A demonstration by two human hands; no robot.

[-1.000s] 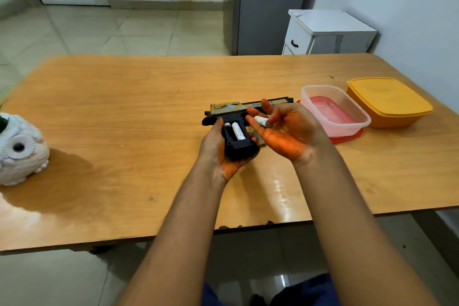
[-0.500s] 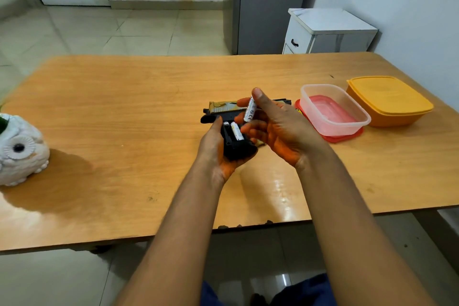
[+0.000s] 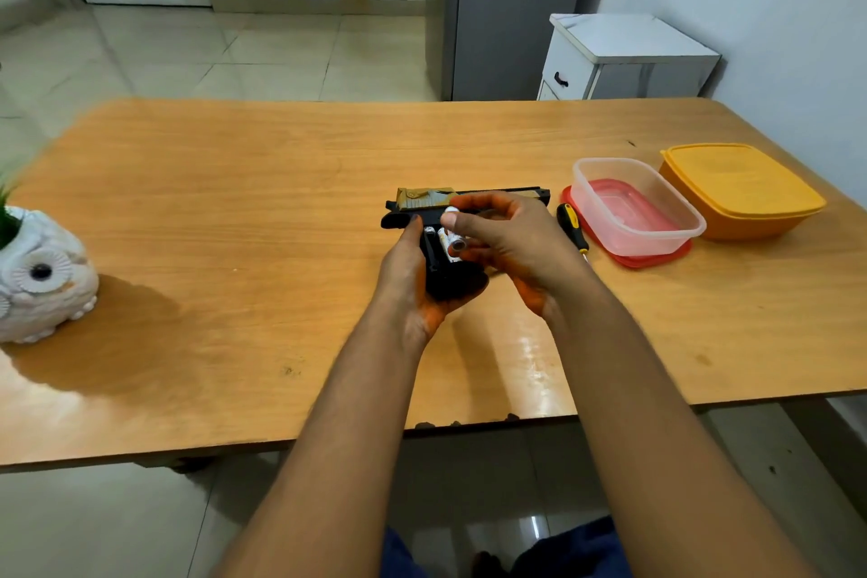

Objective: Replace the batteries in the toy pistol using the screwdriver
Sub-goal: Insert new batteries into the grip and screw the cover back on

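While gripped, toy pistol [image 3: 424, 202] between hands

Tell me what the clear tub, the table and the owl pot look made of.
Clear tub: see-through plastic, its red lid showing through. Table: wood or wood-look laminate, glossy, with grain and glare. Owl pot: likely glazed ceramic, white and moulded; cannot be sure.

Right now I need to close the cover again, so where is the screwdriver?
The screwdriver lies on the table, right of the right hand, beside the clear container's red lid.
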